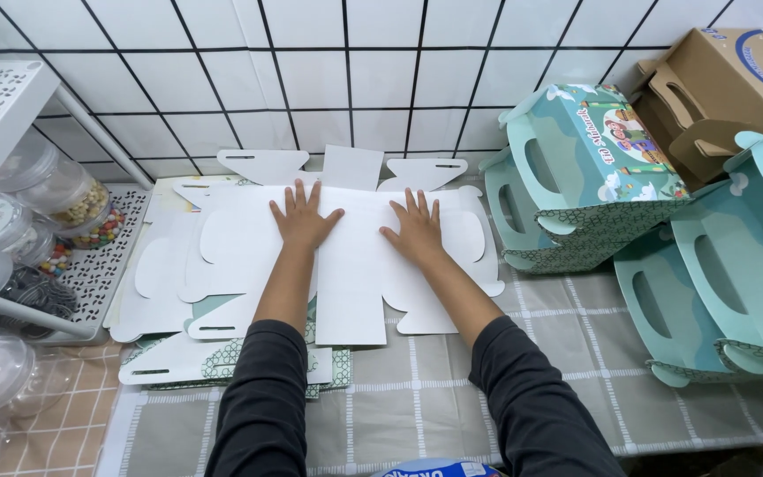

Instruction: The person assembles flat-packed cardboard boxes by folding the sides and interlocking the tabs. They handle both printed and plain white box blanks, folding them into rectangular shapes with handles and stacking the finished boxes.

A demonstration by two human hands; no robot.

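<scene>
Pressing flat, both hands lie palm-down with fingers spread apart on a white unfolded carton blank [355, 265]; neither hand grips anything. Nearest the camera, two dark sleeves [262, 397] run out over the tabletop [452, 389], which is covered by a grey-green checked cloth. A small blue and white object shows at the near edge, too cut off to identify.

Left hand [302, 216]: resting on the left-centre panel of the blank, fingers pointing far. Right hand [417, 228]: resting on the right-centre panel, fingers also pointing far. The hands sit near each other, not touching.

The blank lies printed side down at centre of the tabletop, on top of a stack of further flat blanks [178, 353] whose edges show at the left and near left; a green patterned edge peeks out beneath. Its handle flaps [267, 163] with slots reach the far wall.

Left: a white perforated rack [99, 265] holding clear lidded tubs [64, 190] of coloured sweets.

Right: assembled teal gable boxes [576, 177] with cut-out handles, lying on their sides; more of them at the near right. Far right: brown cardboard boxes [717, 88].

Far: white tiled wall [381, 62] with dark grout.
</scene>
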